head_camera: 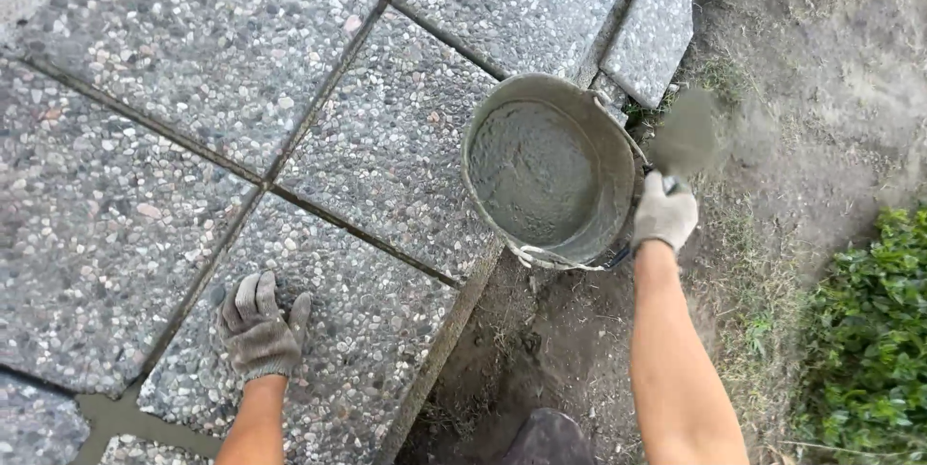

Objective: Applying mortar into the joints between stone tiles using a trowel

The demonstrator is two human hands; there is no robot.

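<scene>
Your left hand (pixel 259 332), in a worn grey glove, lies flat with fingers spread on the nearest pebbled paving slab (pixel 319 349), its grip open and holding nothing. Just beside it, wet grey mortar (pixel 111 417) fills one joint. Farther out, your right hand (pixel 663 212), also gloved, has its grip closed around the handle of a trowel (pixel 684 135), whose blade is blurred. One bucket (pixel 552 170) of grey mortar sits just left of it, at the slabs' edge by the bare soil (pixel 821 88).

Motion-blurred trowel blade (pixel 684 132) above right hand (pixel 663 213); shoe (pixel 548 438) cut off below.
</scene>
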